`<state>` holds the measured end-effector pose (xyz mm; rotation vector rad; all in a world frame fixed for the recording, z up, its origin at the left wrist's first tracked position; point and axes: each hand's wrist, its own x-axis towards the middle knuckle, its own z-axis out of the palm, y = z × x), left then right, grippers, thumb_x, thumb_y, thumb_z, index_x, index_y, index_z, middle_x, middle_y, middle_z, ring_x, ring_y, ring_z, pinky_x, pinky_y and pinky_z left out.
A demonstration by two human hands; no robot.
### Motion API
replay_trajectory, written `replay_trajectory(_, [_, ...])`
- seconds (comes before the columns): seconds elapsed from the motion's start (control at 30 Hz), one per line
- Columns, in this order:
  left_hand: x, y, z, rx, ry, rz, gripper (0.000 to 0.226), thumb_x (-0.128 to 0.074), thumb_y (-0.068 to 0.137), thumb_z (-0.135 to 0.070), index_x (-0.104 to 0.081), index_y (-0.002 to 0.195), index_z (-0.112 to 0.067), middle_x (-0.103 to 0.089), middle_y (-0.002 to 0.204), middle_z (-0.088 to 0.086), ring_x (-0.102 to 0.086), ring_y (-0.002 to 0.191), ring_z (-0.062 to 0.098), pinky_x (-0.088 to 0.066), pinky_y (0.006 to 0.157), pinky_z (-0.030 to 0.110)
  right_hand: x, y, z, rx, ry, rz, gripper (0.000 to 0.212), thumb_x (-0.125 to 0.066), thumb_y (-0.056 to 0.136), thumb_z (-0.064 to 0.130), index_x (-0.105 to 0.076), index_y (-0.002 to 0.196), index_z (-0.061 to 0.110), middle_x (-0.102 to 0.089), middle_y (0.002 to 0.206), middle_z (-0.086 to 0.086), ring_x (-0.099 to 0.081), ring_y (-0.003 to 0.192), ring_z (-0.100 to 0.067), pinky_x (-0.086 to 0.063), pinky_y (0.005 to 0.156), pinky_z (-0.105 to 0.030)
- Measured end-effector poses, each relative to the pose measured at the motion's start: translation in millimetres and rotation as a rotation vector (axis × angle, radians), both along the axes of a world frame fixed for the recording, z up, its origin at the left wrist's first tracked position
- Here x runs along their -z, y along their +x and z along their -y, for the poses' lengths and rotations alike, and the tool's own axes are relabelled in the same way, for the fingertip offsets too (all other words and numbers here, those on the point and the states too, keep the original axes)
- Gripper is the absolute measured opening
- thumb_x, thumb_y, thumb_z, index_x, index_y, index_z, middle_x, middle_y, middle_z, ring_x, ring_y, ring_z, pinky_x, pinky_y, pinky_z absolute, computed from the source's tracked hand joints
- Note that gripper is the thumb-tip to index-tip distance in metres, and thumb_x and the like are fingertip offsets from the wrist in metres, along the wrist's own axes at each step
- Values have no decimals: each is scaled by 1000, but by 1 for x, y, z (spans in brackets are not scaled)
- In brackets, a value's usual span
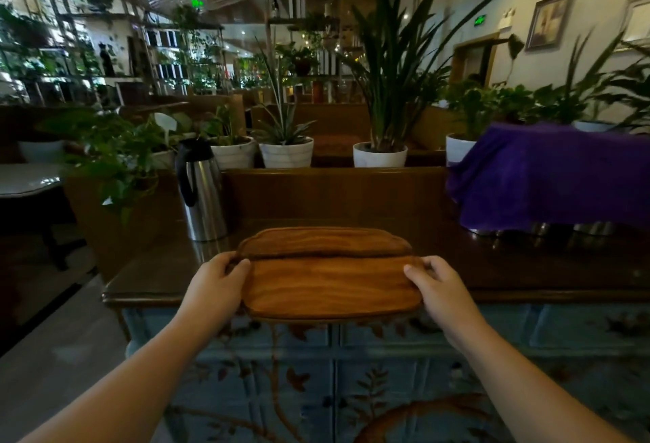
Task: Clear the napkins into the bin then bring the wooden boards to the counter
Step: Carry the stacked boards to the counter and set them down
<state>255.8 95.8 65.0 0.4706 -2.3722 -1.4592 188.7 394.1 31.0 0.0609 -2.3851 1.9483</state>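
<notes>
Left hand [218,279] and right hand [433,284] grasp the boards' [330,284] short ends; stiff, probably fairly heavy wood.

boards: two wooden boards [327,277] stacked, near edge hanging over the dark counter [527,266]
left hand [214,281]: gripping the left end
right hand [439,284]: gripping the right end
nearby: steel thermos [200,193] back left, purple cloth [552,175] right

Left hand [214,281] and right hand [439,284]: bare, no rings or watch. Forearms bare; no sleeves in view.
</notes>
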Motion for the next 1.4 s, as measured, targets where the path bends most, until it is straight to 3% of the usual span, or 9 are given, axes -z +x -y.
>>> replay_trajectory(0.2, [12, -122, 53, 106, 18, 62, 40, -52, 92, -38, -49, 128, -23, -65, 101, 3, -69, 77, 23, -61, 67, 43, 6, -100, 39, 34, 115, 19, 31, -53, 94, 41, -55, 116, 20, -62, 110, -1, -62, 99, -17, -53, 77, -33])
replay_trajectory(0.37, [34, -201, 78, 234, 13, 117, 34, -52, 93, -32, -48, 125, -23, -62, 103, 4, -66, 82, 21, -55, 59, 32, 19, -159, 57, 37, 228, 105, 42, -49, 95, 46, -52, 129, 21, -61, 119, 0, -59, 107, -19, -52, 95, -44])
replay_trajectory(0.43, [43, -219, 84, 259, 2, 135, 32, -54, 92, -32, -49, 122, -23, -62, 101, 2, -67, 82, 20, -57, 64, 34, 22, -171, 61, 15, 285, 162, 46, -47, 96, 46, -48, 134, 19, -58, 124, -2, -57, 111, -20, -49, 99, -46])
replay_trajectory(0.6, [67, -259, 89, 320, -45, 193, 26, -58, 89, -34, -52, 113, -26, -65, 96, 0, -68, 75, 15, -52, 54, 23, 32, -204, 64, -2, 402, 236, 48, -43, 99, 40, -41, 140, 16, -53, 124, -1, -53, 112, -19, -47, 97, -39])
replay_trajectory(0.8, [81, -284, 81, 300, -42, 266, 16, -58, 89, -33, -53, 103, -29, -64, 95, 0, -66, 77, 12, -50, 57, 21, 43, -242, 67, 25, 489, 261, 51, -44, 100, 35, -35, 145, 14, -49, 138, -9, -50, 125, -28, -44, 105, -47])
replay_trajectory(0.97, [84, -312, 74, 268, -28, 327, 14, -57, 90, -29, -55, 104, -28, -65, 97, -4, -66, 82, 8, -51, 64, 22, 51, -277, 67, 68, 540, 213, 47, -46, 99, 36, -41, 141, 15, -52, 114, 1, -54, 106, -18, -45, 87, -32])
replay_trajectory(1.2, [87, -348, 60, 233, -114, 394, 15, -53, 92, -30, -52, 107, -27, -65, 96, -1, -68, 80, 12, -53, 61, 23, 62, -313, 54, 57, 604, 246, 51, -47, 98, 39, -39, 142, 16, -50, 137, -5, -52, 122, -24, -45, 94, -35])
replay_trajectory(1.3, [88, -356, 54, 196, -130, 379, 13, -52, 93, -29, -52, 106, -25, -65, 94, 0, -68, 77, 12, -52, 57, 22, 63, -321, 51, 37, 621, 236, 48, -48, 98, 39, -42, 141, 17, -52, 134, -3, -53, 120, -23, -46, 92, -34])
replay_trajectory(1.4, [88, -364, 51, 147, -132, 391, 10, -51, 93, -26, -51, 103, -23, -64, 93, 2, -67, 78, 15, -57, 66, 30, 64, -327, 49, 5, 674, 195, 41, -49, 97, 40, -49, 132, 19, -59, 119, 1, -59, 107, -18, -51, 86, -33])
